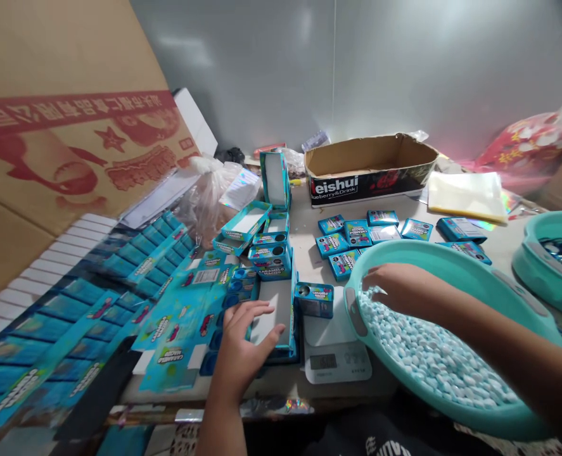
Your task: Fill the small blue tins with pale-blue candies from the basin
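My left hand (242, 342) lies on an open blue tray-like box (275, 310) with a white inside, fingers spread flat over its near end. Beside it a small blue "Caramelo" box (313, 299) stands on a white digital scale (335, 351). My right hand (395, 286) reaches into a big teal basin (456, 266) full of small pale blue-white candies (433, 361); its fingers curl down into the candies at the basin's left side, and what they hold is hidden.
Several filled blue boxes (357, 237) lie behind the basin. Open blue boxes (261, 234) are stacked centre-left, flat blue cartons (119, 285) at left under a large cardboard sheet (62, 114). A cardboard tray (370, 164) sits at the back, a second teal basin (547, 253) at right.
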{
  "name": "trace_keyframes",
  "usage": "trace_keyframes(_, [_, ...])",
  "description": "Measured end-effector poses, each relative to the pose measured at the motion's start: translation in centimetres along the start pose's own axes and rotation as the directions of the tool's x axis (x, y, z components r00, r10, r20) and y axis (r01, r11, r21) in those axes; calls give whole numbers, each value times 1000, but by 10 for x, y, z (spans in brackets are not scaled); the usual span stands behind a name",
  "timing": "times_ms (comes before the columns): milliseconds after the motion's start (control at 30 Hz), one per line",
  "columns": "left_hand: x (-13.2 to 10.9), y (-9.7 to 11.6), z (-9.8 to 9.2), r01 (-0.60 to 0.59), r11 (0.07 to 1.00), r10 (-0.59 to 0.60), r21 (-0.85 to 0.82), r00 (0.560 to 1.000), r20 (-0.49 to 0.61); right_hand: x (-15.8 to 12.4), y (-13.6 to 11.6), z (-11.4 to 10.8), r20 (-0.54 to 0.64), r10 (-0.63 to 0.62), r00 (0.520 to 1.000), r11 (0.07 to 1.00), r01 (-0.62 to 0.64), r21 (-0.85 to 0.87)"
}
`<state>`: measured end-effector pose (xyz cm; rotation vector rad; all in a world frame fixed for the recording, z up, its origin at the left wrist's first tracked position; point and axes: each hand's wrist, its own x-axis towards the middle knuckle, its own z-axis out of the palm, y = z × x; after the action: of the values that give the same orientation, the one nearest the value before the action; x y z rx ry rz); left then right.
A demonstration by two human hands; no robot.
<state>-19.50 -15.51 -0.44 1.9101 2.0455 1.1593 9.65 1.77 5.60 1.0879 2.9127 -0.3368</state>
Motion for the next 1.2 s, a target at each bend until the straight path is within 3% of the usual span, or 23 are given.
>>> trace_keyframes(100, [-1, 0, -1, 8, 1000, -8, -5, 1000, 3, 1, -16, 1, -135, -78, 988, 997, 74, -35])
trace_keyframes(200, [-1, 2, -2, 14, 1000, -14, -6, 1000, -3, 10, -42, 13, -314, -159, 936, 979, 191, 75])
trace_keyframes(300, [-2, 3, -2, 18, 1000, -18, 4, 1000, -3, 23, -56, 36, -247, -154, 957, 942, 217, 255])
trace_keyframes(400, [-1, 3, -2, 19, 1000, -19, 11, 1000, -5, 29, -51, 47, -187, -77, 979, 851, 162, 499])
trace_keyframes(467, [-1, 1, -2, 9, 1000, -9, 18, 1000, -11, 24, -43, 40, -219, -4, 976, 703, 159, 693])
trace_keyframes(567, [-1, -6, -1, -19, 999, 19, 35, 1000, -10, 8, -28, 16, -231, 163, 959, 342, 165, 925])
trace_keyframes(667, [-2, -14, 2, -36, 998, 36, 58, 999, 0, -12, -4, -1, -84, 374, 923, -20, 99, 995])
trace_keyframes(733, [-2, -19, 4, -41, 998, 42, 55, 999, -9, -24, 18, -2, 63, 469, 881, -131, -1, 991])
trace_keyframes(833, [-2, -22, 5, -51, 998, 53, 41, 998, -26, -42, 53, 8, 198, 541, 817, -97, -173, 980])
trace_keyframes(933, [-2, -22, 3, -52, 997, 53, 65, 999, -12, -54, 76, 15, 185, 603, 776, 110, -311, 944])
trace_keyframes(1000, [-2, -22, 1, -62, 994, 62, 90, 998, 3, -59, 82, 15, 135, 639, 757, 207, -339, 918])
trace_keyframes(1033, [-2, -23, 1, -70, 993, 69, 99, 998, 12, -59, 81, 14, 128, 633, 764, 197, -319, 927])
trace_keyframes(1167, [-2, -21, 2, -60, 995, 61, 85, 998, -8, -58, 72, 8, 232, 525, 819, -53, -241, 969])
trace_keyframes(1200, [-2, -19, 2, -48, 996, 50, 75, 999, -14, -58, 70, 7, 237, 525, 817, -58, -244, 968])
